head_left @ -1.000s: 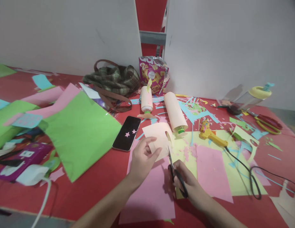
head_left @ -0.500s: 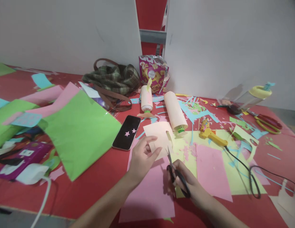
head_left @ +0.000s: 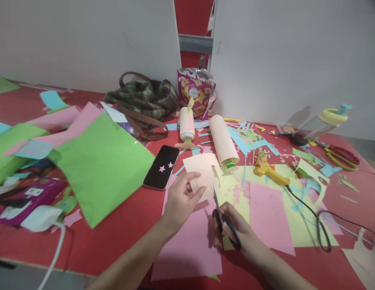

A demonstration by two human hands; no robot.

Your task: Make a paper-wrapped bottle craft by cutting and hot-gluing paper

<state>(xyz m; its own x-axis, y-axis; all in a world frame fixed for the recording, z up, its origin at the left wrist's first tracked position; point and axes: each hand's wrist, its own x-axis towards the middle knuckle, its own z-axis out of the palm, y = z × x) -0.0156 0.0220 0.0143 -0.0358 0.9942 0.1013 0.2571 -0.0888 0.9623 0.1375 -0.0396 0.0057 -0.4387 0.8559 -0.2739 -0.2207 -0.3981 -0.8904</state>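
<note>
My left hand (head_left: 180, 199) pinches the lower edge of a peach paper sheet (head_left: 200, 174), holding it just above the red table. My right hand (head_left: 237, 229) grips black scissors (head_left: 224, 219); their blades point up at the paper's lower right edge. A cut slit curls in the peach sheet near its right side. Under both hands lies a pink paper sheet (head_left: 190, 245). A black phone (head_left: 161, 166) with two pink stars lies just left of the peach sheet.
Two paper-wrapped bottles (head_left: 223, 141) lie behind the sheet. A yellow glue gun (head_left: 267, 171) with a black cord (head_left: 319, 225) sits to the right on yellow and pink sheets. Green paper (head_left: 103, 165) is at left, a plaid bag (head_left: 143, 98) and a snack packet (head_left: 196, 90) at the back, red-yellow scissors (head_left: 341, 155) far right.
Both hands and the peach sheet have stayed almost in place; the scissors shifted only slightly along the paper's lower edge. The view has drifted a little.
</note>
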